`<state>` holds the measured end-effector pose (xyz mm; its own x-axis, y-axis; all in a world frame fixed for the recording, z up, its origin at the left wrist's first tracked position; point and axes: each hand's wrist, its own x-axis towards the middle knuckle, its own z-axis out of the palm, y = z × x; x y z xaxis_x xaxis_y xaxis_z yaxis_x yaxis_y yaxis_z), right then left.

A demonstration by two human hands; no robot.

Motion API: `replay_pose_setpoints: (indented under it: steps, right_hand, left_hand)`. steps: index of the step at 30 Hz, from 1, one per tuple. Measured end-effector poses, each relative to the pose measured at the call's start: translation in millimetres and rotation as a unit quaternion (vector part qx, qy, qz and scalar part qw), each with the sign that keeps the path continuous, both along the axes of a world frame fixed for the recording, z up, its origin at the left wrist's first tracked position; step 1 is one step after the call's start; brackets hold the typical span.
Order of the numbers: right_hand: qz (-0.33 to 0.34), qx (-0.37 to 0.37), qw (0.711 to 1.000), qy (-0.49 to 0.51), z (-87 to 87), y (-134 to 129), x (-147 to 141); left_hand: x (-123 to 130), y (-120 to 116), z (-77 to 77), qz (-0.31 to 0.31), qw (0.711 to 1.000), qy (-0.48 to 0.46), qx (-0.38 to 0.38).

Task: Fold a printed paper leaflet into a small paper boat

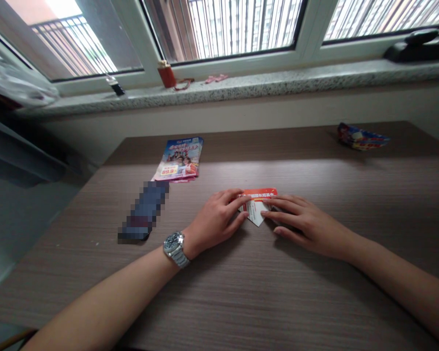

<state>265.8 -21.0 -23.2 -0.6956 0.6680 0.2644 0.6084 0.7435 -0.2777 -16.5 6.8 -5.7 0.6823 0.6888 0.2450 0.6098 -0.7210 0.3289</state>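
A folded paper [258,210], red along its far edge and white toward a point facing me, lies on the brown table [219,292]. My left hand [217,217], below a metal wristwatch [176,248], rests its fingertips on the paper's left side, fingers apart. From the other side, my right hand [305,222] touches the paper's right part with spread fingers. Parts of both side edges are hidden under the fingers.
A stack of colourful flyers [181,160] lies back left, with a blurred dark phone-like object [144,212] in front. A folded colourful paper [362,137] stands back right. The stone windowsill [249,90] behind holds a red container [167,75].
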Motion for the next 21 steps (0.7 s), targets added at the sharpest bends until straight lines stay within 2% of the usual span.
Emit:
replay_pose_setpoints:
  steps: [4,6,14,17,21]
  right_hand:
    - [-0.010,0.001,0.999,0.037,-2.3,3,-2]
    - [-0.023,0.000,0.998,0.063,-3.5,5,-5]
    - [-0.087,-0.021,0.983,0.161,-1.1,10,-19]
    - [-0.110,-0.037,0.980,0.161,-2.3,10,-19]
    - [-0.131,-0.003,0.982,0.136,-7.4,11,-17]
  left_hand:
    - [3,6,-3.9,0.079,0.997,-0.004,0.025]
    - [4,8,-5.5,0.094,0.995,0.001,0.033]
    - [7,7,-5.3,0.083,0.995,0.022,0.040]
    - [8,7,-6.3,0.083,0.995,0.020,0.041]
    - [9,8,-6.9,0.076,0.996,0.020,0.045]
